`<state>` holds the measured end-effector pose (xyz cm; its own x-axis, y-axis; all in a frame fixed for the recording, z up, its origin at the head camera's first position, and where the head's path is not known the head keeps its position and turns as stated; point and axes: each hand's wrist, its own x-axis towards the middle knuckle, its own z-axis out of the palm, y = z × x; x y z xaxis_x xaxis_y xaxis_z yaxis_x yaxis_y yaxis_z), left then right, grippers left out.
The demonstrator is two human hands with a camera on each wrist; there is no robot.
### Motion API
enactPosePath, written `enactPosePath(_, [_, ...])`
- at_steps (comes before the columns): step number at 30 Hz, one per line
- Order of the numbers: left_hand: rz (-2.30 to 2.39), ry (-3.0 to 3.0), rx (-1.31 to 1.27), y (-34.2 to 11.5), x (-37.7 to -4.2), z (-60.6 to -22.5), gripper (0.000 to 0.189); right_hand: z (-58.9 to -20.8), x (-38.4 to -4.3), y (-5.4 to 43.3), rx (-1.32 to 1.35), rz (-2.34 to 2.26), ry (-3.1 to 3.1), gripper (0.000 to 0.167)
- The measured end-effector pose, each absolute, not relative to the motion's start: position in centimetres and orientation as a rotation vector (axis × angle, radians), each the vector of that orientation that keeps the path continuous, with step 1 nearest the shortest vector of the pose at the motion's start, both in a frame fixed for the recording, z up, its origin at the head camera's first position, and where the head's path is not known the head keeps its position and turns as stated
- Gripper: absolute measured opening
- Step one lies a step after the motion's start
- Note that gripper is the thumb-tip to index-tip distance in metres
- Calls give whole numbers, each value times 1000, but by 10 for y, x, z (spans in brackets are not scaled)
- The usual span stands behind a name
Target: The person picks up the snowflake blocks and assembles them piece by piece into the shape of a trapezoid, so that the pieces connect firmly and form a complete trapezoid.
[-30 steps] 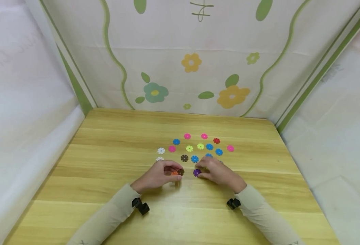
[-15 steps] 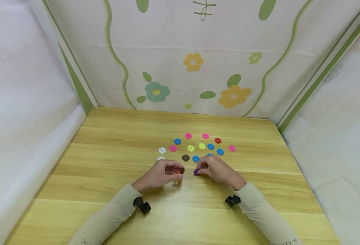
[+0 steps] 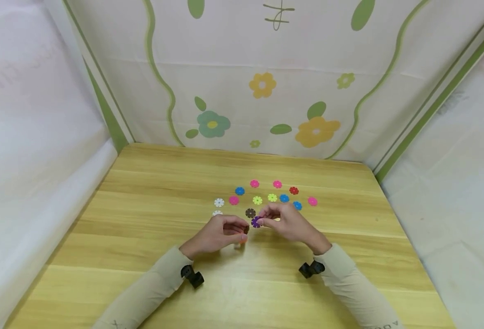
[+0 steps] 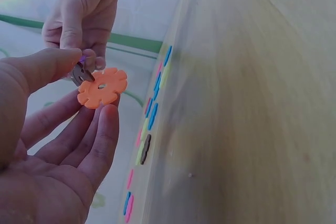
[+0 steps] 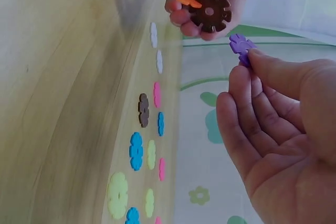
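My left hand (image 3: 217, 234) pinches a brown notched plastic disc (image 5: 216, 17) between thumb and fingers. An orange notched disc (image 4: 116, 83) is slotted into its edge, the two standing at an angle to each other. Just to the right, my right hand (image 3: 289, 223) holds a purple notched disc (image 5: 240, 44) by its edge between thumb and forefinger. A small gap separates the purple disc from the brown one in the right wrist view. Both hands are raised over the near side of the scattered discs.
Loose discs lie flat on the wooden table (image 3: 143, 205): white (image 3: 219, 202), brown (image 3: 250, 213), pink (image 3: 234, 200), blue (image 3: 239, 191), yellow (image 3: 272, 197) and red (image 3: 294, 190), among several others. Some are hidden behind my right hand. A flowered cloth (image 3: 225, 91) hangs behind the table.
My right hand has lifted the purple disc and moved left, closer to the joined discs, with the purple disc turning on the way. My left hand has turned the brown disc more edge-on.
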<state>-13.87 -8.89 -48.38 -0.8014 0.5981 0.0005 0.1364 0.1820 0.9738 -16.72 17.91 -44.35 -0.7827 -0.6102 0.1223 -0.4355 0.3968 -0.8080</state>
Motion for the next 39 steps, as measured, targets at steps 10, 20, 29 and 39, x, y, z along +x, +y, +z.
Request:
enactPosePath(10, [1664, 2121, 702, -86, -140, -485, 35, -443, -165, 172, -964, -1364, 2440, 6])
enactPosePath(20, [1613, 2305, 896, -83, -139, -484, 32, -445, -161, 167, -1026, -1387, 2485, 5])
enactPosePath(29, [1487, 2477, 940, -77, -136, -476, 31, -449, -159, 162, -1031, -1437, 2546, 6])
enactPosePath(39, [1545, 2301, 817, -87, -140, -478, 20, -445, -160, 162, -1045, -1268, 2452, 6])
